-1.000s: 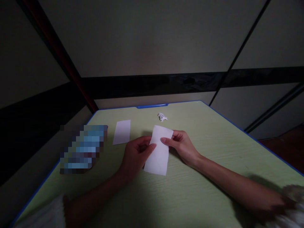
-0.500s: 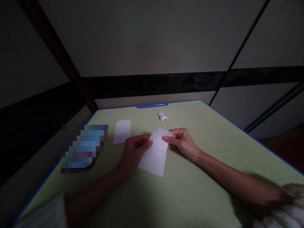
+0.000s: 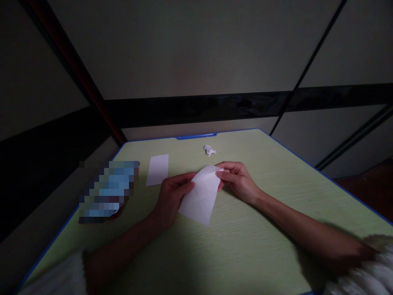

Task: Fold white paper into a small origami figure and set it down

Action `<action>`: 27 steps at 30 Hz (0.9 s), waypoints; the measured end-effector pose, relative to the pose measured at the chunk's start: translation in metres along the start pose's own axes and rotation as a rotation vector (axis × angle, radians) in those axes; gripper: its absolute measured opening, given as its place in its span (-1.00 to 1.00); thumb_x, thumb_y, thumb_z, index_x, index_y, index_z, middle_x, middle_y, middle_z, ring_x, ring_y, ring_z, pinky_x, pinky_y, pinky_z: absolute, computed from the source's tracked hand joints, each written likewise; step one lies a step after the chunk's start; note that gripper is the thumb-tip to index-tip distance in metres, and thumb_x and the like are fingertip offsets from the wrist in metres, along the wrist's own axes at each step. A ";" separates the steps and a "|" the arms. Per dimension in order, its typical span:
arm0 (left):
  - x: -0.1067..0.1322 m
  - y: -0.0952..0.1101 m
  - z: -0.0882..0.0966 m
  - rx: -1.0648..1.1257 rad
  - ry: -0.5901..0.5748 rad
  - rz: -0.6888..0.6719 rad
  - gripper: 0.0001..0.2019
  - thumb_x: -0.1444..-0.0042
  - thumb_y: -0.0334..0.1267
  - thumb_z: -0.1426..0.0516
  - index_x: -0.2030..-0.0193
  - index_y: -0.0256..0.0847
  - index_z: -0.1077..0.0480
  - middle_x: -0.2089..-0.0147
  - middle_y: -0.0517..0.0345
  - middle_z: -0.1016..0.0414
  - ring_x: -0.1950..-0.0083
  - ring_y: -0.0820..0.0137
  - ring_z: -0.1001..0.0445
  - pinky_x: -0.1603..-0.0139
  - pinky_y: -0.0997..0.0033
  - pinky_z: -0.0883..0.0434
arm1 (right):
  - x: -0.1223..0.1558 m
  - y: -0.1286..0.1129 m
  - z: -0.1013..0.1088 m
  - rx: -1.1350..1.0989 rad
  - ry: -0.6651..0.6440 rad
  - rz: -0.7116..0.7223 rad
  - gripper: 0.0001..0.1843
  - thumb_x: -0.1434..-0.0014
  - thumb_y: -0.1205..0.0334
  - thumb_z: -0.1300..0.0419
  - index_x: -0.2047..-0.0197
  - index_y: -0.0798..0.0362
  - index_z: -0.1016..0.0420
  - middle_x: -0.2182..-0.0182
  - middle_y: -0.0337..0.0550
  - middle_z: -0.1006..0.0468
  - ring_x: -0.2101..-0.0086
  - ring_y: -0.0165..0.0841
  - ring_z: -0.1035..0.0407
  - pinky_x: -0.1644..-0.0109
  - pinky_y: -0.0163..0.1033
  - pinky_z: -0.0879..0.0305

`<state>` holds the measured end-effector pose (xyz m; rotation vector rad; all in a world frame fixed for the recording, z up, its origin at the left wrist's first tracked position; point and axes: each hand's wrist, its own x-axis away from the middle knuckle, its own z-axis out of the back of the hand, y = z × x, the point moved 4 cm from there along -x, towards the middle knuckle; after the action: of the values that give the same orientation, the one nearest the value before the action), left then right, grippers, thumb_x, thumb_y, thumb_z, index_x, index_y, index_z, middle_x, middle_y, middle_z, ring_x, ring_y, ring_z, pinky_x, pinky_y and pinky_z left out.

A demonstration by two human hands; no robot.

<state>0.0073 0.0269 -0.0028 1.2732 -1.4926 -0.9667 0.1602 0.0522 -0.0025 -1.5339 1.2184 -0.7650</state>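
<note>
A white sheet of paper point(image 3: 201, 196) with faint creases is held up between both hands above the table. My left hand point(image 3: 172, 196) pinches its left edge, thumb on top and fingers behind. At the upper right corner, my right hand point(image 3: 238, 180) grips the paper between thumb and fingers. The far edge of the sheet bows upward a little, while its near end hangs toward me. Beyond the hands lies a small folded white paper figure point(image 3: 209, 150).
A second white sheet of paper point(image 3: 157, 170) lies flat to the left of the hands. At the table's left edge is a blurred-out bluish object point(image 3: 115, 190). The pale green table point(image 3: 276, 246) has a blue rim, with cabinet panels point(image 3: 196, 49) standing behind it.
My right thumb and fingers have shifted slightly right, to the paper's upper right corner. The sheet's far edge bends a bit more. My left hand stays nearly in place.
</note>
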 end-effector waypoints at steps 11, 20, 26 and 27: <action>0.001 0.000 0.001 0.035 0.038 0.027 -0.84 0.38 -0.39 -0.21 0.52 -0.24 -0.51 0.62 0.23 -0.46 0.60 0.56 -0.26 0.61 0.59 -0.13 | 0.001 -0.002 -0.002 -0.010 -0.009 0.060 -0.82 0.13 0.41 -0.10 0.50 0.11 -0.54 0.72 -0.22 -0.47 0.70 -0.51 -0.32 0.62 -0.42 -0.24; -0.003 0.001 0.005 0.000 0.071 -0.014 -0.84 0.32 -0.36 -0.16 0.48 -0.25 -0.48 0.66 0.29 -0.36 0.65 0.59 -0.19 0.67 0.61 -0.05 | 0.005 -0.008 -0.002 0.172 -0.019 0.210 -0.80 0.09 0.43 -0.08 0.53 0.08 -0.53 0.69 -0.25 -0.44 0.63 -0.52 -0.30 0.52 -0.36 -0.21; -0.003 -0.002 0.001 -0.075 -0.048 -0.012 -0.81 0.22 -0.21 -0.13 0.58 -0.33 -0.41 0.71 0.28 -0.28 0.67 0.59 -0.14 0.69 0.59 -0.04 | 0.009 -0.013 -0.005 0.354 -0.042 0.280 -0.78 0.04 0.45 -0.04 0.53 0.09 -0.49 0.68 -0.29 -0.35 0.59 -0.52 -0.24 0.48 -0.36 -0.14; -0.003 -0.003 0.000 -0.120 -0.064 -0.011 -0.78 0.21 -0.17 -0.13 0.60 -0.33 -0.40 0.72 0.29 -0.25 0.69 0.60 -0.12 0.69 0.59 -0.02 | 0.010 -0.013 -0.006 0.382 -0.058 0.283 -0.78 0.03 0.45 -0.03 0.53 0.10 -0.49 0.68 -0.29 -0.34 0.59 -0.52 -0.23 0.47 -0.35 -0.13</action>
<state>0.0079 0.0290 -0.0061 1.1750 -1.4546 -1.0969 0.1616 0.0412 0.0104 -1.0406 1.1386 -0.7108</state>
